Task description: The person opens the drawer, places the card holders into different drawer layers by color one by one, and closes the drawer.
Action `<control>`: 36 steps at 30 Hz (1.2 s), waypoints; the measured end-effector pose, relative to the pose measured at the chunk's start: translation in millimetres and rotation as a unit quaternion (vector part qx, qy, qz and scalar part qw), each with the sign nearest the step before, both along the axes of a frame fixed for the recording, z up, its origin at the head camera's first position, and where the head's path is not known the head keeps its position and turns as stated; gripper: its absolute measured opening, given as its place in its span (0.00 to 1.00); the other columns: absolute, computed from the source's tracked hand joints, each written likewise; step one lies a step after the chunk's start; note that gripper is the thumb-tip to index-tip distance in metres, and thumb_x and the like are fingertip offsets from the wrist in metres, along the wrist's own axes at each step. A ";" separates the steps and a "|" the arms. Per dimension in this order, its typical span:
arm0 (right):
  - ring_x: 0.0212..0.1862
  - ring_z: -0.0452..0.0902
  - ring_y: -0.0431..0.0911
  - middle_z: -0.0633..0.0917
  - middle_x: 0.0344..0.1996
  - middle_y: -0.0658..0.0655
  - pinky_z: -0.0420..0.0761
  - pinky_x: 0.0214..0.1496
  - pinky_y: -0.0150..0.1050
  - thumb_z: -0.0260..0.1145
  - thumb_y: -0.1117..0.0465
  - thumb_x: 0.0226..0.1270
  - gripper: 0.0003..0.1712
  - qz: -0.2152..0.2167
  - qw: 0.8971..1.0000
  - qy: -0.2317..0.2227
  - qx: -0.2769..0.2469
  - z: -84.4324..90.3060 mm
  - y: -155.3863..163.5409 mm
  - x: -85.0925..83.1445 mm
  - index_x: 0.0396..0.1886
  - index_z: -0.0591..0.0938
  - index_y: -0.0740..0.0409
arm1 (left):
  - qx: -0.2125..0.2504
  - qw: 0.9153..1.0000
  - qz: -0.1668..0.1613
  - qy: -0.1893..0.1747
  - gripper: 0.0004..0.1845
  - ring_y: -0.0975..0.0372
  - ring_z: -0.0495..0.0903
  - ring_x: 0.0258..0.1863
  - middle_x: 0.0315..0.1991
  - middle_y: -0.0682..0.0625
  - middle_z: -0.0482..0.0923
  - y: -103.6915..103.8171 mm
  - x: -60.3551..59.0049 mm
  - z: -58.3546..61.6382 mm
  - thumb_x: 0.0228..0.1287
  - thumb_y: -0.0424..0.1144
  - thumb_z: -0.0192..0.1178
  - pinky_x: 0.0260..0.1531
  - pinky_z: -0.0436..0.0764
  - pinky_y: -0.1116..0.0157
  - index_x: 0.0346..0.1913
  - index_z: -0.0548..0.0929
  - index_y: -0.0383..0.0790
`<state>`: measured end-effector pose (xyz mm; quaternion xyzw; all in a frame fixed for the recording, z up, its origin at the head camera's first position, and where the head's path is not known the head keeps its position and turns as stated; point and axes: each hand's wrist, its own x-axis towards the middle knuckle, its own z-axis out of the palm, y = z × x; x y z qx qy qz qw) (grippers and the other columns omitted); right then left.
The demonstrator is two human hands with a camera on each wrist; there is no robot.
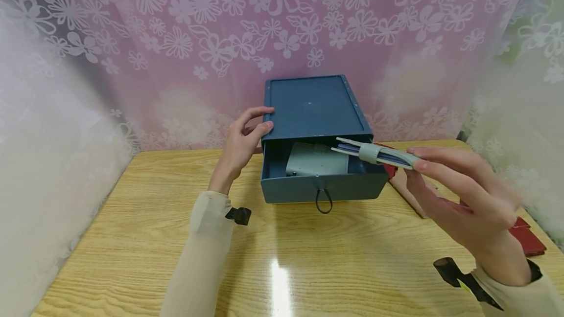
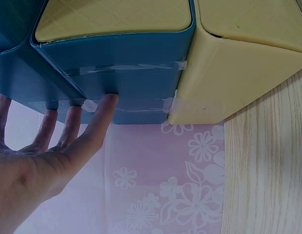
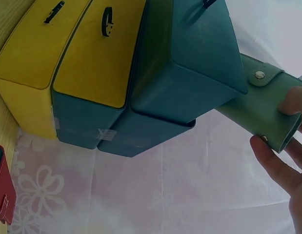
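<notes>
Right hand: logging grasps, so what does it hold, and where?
The right hand pinches a pale green snap-strap wallet by its near end.

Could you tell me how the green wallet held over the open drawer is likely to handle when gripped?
The green wallet probably stays fairly stiff: it juts level from the right hand. Its smooth cover may slip. The snap strap likely keeps it closed.
</notes>
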<state>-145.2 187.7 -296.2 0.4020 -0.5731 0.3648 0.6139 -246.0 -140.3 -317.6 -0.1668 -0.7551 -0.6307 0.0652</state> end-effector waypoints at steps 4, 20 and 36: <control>0.30 0.83 0.61 0.88 0.32 0.69 0.84 0.58 0.33 0.74 0.57 0.65 0.13 -0.009 1.000 0.003 0.001 -0.1 -4.0 -1.9 0.32 0.89 0.65 | 0.002 1.000 -0.001 0.001 0.20 0.53 0.79 0.64 0.76 0.54 0.66 0.0 0.5 0.2 0.75 0.49 0.57 0.52 0.84 0.40 0.66 0.79 0.55; 0.21 0.75 0.59 0.87 0.29 0.65 0.82 0.34 0.34 0.71 0.55 0.69 0.10 -0.019 0.999 0.004 0.041 10.2 -23.4 -3.8 0.34 0.91 0.57 | 0.000 1.000 0.001 -0.001 0.20 0.53 0.80 0.64 0.76 0.54 0.66 0.2 -0.6 0.5 0.75 0.49 0.57 0.52 0.85 0.41 0.66 0.79 0.54; 0.34 0.82 0.55 0.87 0.36 0.66 0.79 0.47 0.22 0.65 0.56 0.75 0.15 -0.015 0.987 -0.079 0.142 13.9 -23.6 -5.0 0.38 0.91 0.62 | -0.002 1.000 0.004 0.002 0.20 0.53 0.79 0.64 0.76 0.55 0.66 -0.2 -1.1 -0.5 0.74 0.49 0.58 0.51 0.85 0.41 0.66 0.79 0.54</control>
